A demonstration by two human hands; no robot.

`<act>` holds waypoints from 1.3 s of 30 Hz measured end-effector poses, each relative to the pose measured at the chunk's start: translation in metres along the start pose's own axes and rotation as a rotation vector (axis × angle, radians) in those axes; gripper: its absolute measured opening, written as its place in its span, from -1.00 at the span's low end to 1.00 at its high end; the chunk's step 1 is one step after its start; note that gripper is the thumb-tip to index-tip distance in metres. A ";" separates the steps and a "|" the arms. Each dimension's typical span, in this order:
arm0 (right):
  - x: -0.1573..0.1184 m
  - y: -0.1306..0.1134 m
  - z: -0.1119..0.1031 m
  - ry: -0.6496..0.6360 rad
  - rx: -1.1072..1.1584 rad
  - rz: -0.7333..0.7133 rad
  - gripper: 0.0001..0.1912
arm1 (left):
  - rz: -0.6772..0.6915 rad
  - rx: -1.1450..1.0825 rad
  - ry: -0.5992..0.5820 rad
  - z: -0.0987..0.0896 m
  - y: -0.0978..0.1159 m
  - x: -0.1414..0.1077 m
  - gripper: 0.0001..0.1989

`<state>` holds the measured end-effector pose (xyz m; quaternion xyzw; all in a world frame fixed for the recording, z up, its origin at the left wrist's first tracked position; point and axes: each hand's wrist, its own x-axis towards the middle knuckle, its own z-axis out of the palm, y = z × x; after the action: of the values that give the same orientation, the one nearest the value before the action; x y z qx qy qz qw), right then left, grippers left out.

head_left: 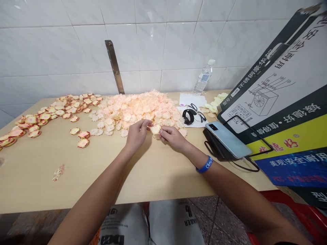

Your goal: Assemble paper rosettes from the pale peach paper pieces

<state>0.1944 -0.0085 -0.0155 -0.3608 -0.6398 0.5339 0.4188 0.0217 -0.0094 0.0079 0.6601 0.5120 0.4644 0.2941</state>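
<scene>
Both hands meet at the front edge of a large heap of pale pink flower-shaped pieces [143, 105]. My right hand [172, 136] pinches a small cream flower piece [155, 129] by its right side, between thumb and fingers. My left hand [139, 132] is at the left of that same piece, its thumb and fingers curled close together; whether its fingertips hold the piece is too small to tell. Red-edged flower pieces [32, 119] lie spread over the left of the table, and a few [83, 143] sit apart, left of my left hand.
On the wooden table [153, 173], a water bottle [203, 77], glasses [198, 112], black watch [188, 116] and pale blue phone [228, 140] stand or lie to the right. A large printed box [276, 102] leans beyond. A small scrap pile [58, 172] lies front left.
</scene>
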 end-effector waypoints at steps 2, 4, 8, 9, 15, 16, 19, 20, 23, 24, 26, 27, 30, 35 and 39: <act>0.001 -0.001 -0.001 0.036 0.000 0.012 -0.65 | 0.111 -0.013 -0.009 -0.003 0.002 0.000 -0.69; 0.002 0.000 -0.002 0.040 -0.012 0.005 -0.65 | 0.219 0.034 -0.069 -0.005 0.004 0.000 -0.74; 0.001 0.002 -0.002 -0.022 0.003 -0.055 -0.64 | 0.179 0.070 -0.177 -0.002 0.003 0.000 -0.81; 0.000 0.002 -0.002 -0.034 0.006 -0.062 -0.64 | 0.133 0.069 -0.175 -0.001 0.002 0.000 -0.82; -0.003 0.001 -0.003 -0.069 -0.017 -0.026 -0.63 | -0.022 0.036 -0.036 -0.006 -0.011 0.011 -0.81; -0.003 0.000 -0.004 -0.080 -0.020 -0.020 -0.63 | -0.058 -0.003 -0.021 -0.008 -0.013 0.013 -0.81; -0.003 -0.002 -0.004 -0.098 -0.022 -0.021 -0.62 | -0.167 -0.145 0.033 -0.011 -0.014 0.017 -0.83; -0.003 -0.003 -0.004 -0.102 -0.023 -0.023 -0.61 | -0.193 -0.185 0.051 -0.011 -0.013 0.018 -0.84; -0.004 -0.004 -0.005 -0.105 -0.014 -0.022 -0.60 | -0.263 -0.269 0.092 -0.014 -0.012 0.022 -0.86; -0.004 -0.004 -0.006 -0.104 -0.006 -0.017 -0.59 | -0.298 -0.285 0.123 -0.016 -0.013 0.025 -0.86; -0.005 -0.004 -0.007 -0.093 0.007 -0.005 -0.59 | -0.364 -0.294 0.214 -0.023 -0.018 0.030 -0.86; -0.006 -0.005 -0.008 -0.082 0.012 0.001 -0.59 | -0.370 -0.271 0.272 -0.028 -0.021 0.032 -0.84; -0.005 -0.005 -0.009 -0.044 0.046 0.015 -0.60 | -0.214 -0.078 0.399 -0.038 -0.026 0.034 -0.85; -0.002 -0.001 -0.006 -0.036 0.060 0.007 -0.57 | 0.192 0.189 0.221 -0.025 -0.012 0.018 -0.81; -0.002 0.002 -0.006 -0.014 -0.021 -0.038 -0.59 | 0.092 0.019 -0.019 -0.006 0.004 0.006 -0.74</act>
<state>0.2007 -0.0076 -0.0169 -0.3494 -0.6549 0.5216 0.4207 0.0180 -0.0057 0.0153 0.6901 0.4825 0.4662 0.2712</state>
